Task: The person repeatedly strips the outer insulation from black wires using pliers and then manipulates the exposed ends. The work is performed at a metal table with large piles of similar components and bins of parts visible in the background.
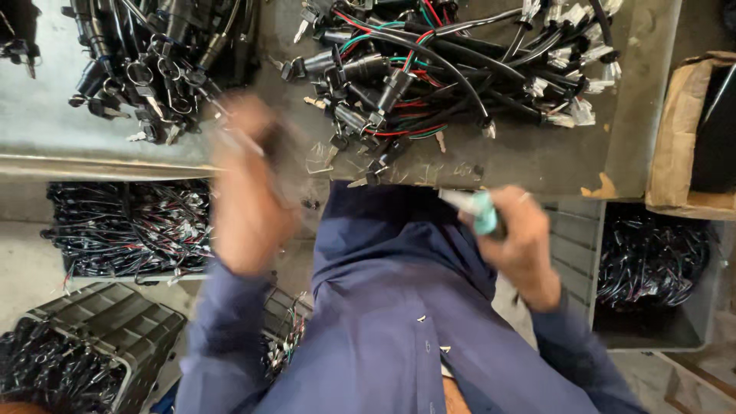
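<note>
My left hand [247, 192] is raised at the front edge of the metal workbench [529, 157] and is badly blurred. It is closed around a dark switch part with a thin metal key or pin [253, 142]; the details cannot be made out. My right hand [521, 241] hangs below the bench edge, gripping a teal-handled tool [477, 211] with a pale tip pointing left. A tangled pile of black switches with red, green and black wires [429, 73] lies on the bench just beyond both hands.
A second heap of black switches with keys [146, 65] sits at the bench's far left. Crates of wire harnesses [126, 226] stand below on the left, a grey bin of wires [652, 268] on the right. A cardboard box [694, 138] sits at the right edge.
</note>
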